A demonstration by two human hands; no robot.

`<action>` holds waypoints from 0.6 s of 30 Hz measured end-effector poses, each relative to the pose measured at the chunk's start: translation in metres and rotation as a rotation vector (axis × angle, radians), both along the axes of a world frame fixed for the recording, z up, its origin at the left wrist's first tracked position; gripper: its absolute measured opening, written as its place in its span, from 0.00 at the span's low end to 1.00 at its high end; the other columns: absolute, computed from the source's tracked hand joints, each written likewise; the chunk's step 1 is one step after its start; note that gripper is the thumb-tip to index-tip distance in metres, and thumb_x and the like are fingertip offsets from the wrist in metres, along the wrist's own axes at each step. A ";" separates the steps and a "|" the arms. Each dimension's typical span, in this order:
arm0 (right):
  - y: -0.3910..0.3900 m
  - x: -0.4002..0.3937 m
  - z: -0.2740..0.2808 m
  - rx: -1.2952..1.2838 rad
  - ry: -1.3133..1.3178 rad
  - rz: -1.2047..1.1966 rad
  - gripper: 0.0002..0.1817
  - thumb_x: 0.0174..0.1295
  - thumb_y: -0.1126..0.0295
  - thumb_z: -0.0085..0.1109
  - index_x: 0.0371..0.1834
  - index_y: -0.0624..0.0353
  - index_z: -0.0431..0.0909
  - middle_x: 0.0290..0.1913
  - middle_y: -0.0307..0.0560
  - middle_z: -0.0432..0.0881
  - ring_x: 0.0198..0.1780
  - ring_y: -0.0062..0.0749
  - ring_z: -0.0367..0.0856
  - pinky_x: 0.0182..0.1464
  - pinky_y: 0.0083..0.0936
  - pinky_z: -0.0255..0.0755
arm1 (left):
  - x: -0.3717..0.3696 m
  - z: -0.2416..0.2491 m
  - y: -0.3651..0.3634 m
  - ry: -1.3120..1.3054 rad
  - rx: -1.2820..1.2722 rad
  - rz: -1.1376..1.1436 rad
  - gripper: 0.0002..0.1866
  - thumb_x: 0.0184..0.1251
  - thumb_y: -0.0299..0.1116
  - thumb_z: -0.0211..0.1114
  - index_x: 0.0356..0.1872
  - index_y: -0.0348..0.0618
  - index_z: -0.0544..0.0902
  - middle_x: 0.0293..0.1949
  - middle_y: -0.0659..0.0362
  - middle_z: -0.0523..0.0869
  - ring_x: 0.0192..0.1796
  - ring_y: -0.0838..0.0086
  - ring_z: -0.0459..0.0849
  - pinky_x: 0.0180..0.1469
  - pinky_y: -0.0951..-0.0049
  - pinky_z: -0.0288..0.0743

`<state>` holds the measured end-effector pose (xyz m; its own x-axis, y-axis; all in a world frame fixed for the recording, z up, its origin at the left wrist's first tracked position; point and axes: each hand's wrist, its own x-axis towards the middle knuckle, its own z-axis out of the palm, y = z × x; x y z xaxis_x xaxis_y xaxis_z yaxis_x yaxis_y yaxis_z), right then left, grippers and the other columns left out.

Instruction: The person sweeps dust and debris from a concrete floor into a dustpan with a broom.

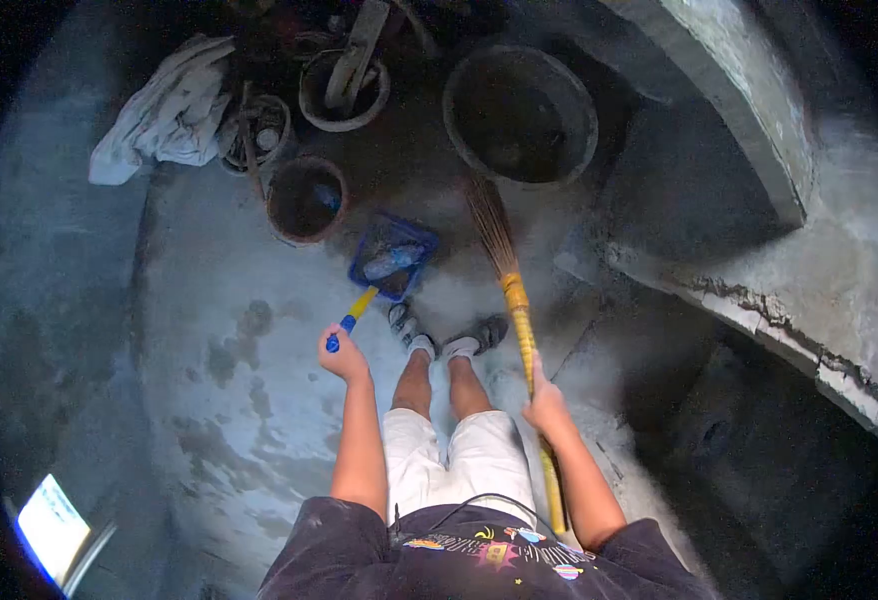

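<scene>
My left hand [344,358] is closed around the blue end of a dustpan's handle, which turns yellow farther along. The dustpan [425,237] is blue and lies low over the floor in front of my feet, with a pale crumpled piece of plastic [394,262] in it. In my right hand [549,408] is the yellow-wrapped handle of a broom [516,297]. Its dark stiff bristles point away from me, toward the large round tub. The broom's rear end runs back along my right forearm.
A large round tub [589,130] stands ahead, right of centre. A brown-rimmed bucket [277,222], a bucket with a plank [311,112] and a small filled bucket [227,150] stand ahead left, near white cloth [164,115]. A broken concrete ledge [759,320] runs along the right.
</scene>
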<state>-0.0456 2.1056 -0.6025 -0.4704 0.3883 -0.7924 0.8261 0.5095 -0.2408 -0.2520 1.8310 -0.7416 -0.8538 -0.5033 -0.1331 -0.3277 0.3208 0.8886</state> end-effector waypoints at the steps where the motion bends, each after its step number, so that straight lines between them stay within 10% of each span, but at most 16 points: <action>1: -0.013 -0.003 -0.006 0.013 0.002 0.012 0.52 0.44 0.77 0.54 0.75 0.47 0.38 0.39 0.70 0.79 0.41 0.63 0.78 0.46 0.46 0.73 | -0.001 0.003 -0.008 -0.009 -0.003 0.075 0.04 0.53 0.18 0.61 0.31 0.31 0.80 0.36 0.53 0.84 0.40 0.67 0.81 0.49 0.68 0.74; 13: -0.123 -0.122 0.073 -0.146 0.098 0.101 0.49 0.45 0.76 0.51 0.74 0.48 0.39 0.37 0.73 0.78 0.42 0.66 0.77 0.47 0.49 0.71 | -0.030 -0.030 -0.153 0.050 -0.055 0.201 0.02 0.54 0.16 0.60 0.28 0.34 0.78 0.35 0.52 0.82 0.41 0.63 0.82 0.49 0.66 0.75; 18: -0.131 -0.224 -0.006 0.013 0.382 0.046 0.50 0.46 0.76 0.52 0.74 0.49 0.36 0.33 0.69 0.78 0.38 0.64 0.78 0.42 0.46 0.72 | -0.049 -0.005 -0.179 0.096 -0.023 0.095 0.03 0.54 0.16 0.60 0.27 0.35 0.77 0.35 0.53 0.81 0.41 0.64 0.81 0.49 0.66 0.75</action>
<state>-0.2700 1.9745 -0.6084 -0.7483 0.3687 -0.5515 0.6540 0.5491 -0.5203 -0.3015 1.6515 -0.7468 -0.8101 -0.5849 -0.0408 -0.2719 0.3131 0.9100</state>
